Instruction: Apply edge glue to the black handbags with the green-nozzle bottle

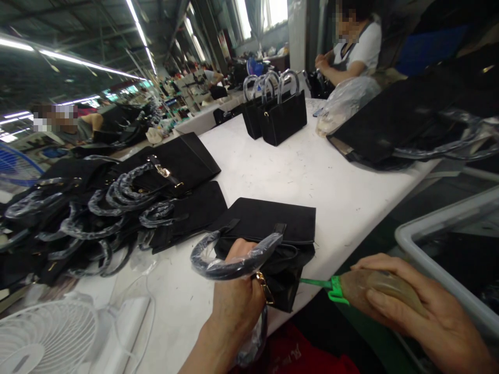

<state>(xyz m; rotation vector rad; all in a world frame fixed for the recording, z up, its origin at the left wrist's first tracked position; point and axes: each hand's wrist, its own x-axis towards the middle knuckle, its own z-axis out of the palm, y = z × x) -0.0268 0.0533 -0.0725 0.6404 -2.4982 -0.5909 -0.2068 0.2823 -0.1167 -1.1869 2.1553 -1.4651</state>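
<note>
A black handbag (273,218) lies at the near edge of the white table, its handles wrapped in clear plastic and a gold clasp at its opening. My left hand (237,296) is closed on the bag between the handles, with the fingertips partly hidden. In my right hand (421,311) is a squeeze bottle (374,291) with a brownish body and a green nozzle. The nozzle's thin tip points left and reaches the side of the handbag; whether it touches I cannot tell.
More black handbags (187,161) are heaped on the left. Several stand upright at the back (286,119). A white fan (50,332) is at the lower left, a grey-rimmed bin (429,223) at the right. Black material (390,119) hangs over the right edge; a co-worker (362,52) is behind.
</note>
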